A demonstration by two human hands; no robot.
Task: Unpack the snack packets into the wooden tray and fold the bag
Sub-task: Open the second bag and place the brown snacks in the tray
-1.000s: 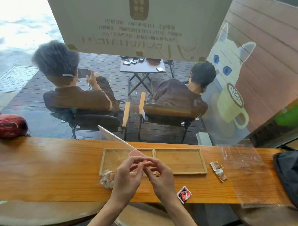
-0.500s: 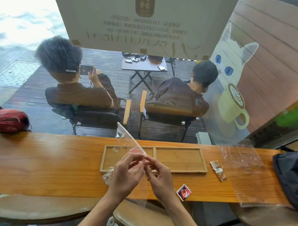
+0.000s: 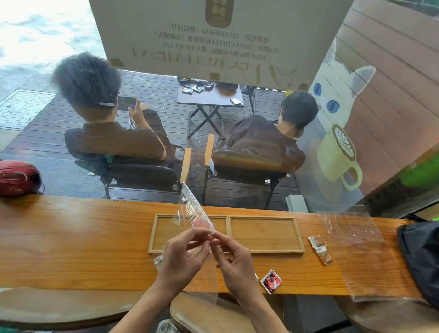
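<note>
Two hands meet over the counter edge: left hand (image 3: 184, 257) & right hand (image 3: 233, 259) both pinch the top of a clear bag (image 3: 195, 217), held upright w/ a reddish packet inside. Near: red packet (image 3: 271, 281) right at the counter's front edge, could get knocked off. Brown packets (image 3: 320, 248) lie beside the wooden tray (image 3: 263, 233), whose compartments look bare. Risk: slick film slips from the pinch, or the packet drops outside the tray.
</note>
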